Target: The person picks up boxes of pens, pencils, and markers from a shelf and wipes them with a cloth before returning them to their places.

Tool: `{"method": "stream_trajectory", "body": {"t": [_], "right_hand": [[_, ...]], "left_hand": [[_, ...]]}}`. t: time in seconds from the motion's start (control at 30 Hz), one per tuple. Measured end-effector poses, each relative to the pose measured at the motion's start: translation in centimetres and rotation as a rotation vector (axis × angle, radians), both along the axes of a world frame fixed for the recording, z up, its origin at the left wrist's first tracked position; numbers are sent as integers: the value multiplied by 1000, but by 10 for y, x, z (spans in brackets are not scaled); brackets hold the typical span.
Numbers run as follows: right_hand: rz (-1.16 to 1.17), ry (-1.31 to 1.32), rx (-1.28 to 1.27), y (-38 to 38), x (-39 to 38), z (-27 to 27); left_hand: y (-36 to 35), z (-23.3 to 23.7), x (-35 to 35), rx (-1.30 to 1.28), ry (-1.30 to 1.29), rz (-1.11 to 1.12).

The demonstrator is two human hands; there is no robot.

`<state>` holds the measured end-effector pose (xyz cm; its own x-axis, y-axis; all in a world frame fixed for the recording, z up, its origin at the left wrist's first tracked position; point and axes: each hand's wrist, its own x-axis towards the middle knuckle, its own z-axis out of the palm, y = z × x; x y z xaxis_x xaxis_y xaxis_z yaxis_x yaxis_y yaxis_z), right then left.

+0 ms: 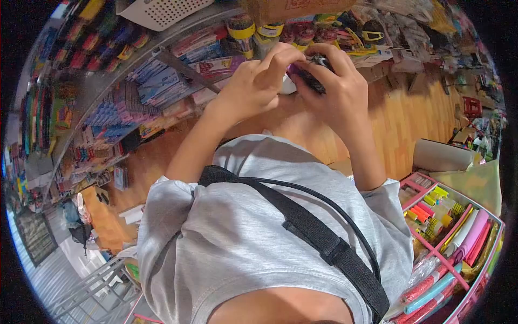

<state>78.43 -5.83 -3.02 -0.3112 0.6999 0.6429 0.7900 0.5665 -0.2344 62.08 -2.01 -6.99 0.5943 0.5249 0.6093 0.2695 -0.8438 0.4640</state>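
In front of my chest, both hands are raised and close together. My right hand (345, 89) is curled around a small black object (312, 82) with a bit of white on its top; the fingers cover much of it, and its kind does not show. A purple part (293, 69) lies between the hands, at the black object's left side. My left hand (253, 83) has its fingers bent and brought together by this purple part; what they pinch is hidden. Below the purple part, a small white piece (288, 85) shows between the hands.
Packed shelves of stationery (162, 81) run along the left and front. A white perforated basket (162, 13) and a cardboard box (299, 9) sit above. At right stands a pink-edged divided bin (431, 248) with colourful rolls. Wooden flooring (421, 116) lies beyond my hands.
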Motion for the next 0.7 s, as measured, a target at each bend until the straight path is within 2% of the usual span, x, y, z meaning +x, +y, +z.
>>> {"method": "stream_trajectory", "body": {"t": [0.17,0.27,0.33,0.37,0.43,0.5,0.7], "right_hand": [[17,-65,-10,1,3,-1],[30,18,-15,1,3,-1],[18,201,-190,0,6,-1],[19,201,-190,1,9,-1],[114,363,-364,5,16,0],[121,375,-389,3,16,2],[68,341,-368,-2,12,-3]], "left_hand": [[-2,5,1,-25,26,-8],[-2,6,0,-22,0,-29],[0,4,0,-17,-7,-37],[1,2,1,-23,-49,-69],[0,2,1,-29,-91,-102],[-3,6,0,-120,-106,-107],[-4,6,0,-89,-71,-93]]}}
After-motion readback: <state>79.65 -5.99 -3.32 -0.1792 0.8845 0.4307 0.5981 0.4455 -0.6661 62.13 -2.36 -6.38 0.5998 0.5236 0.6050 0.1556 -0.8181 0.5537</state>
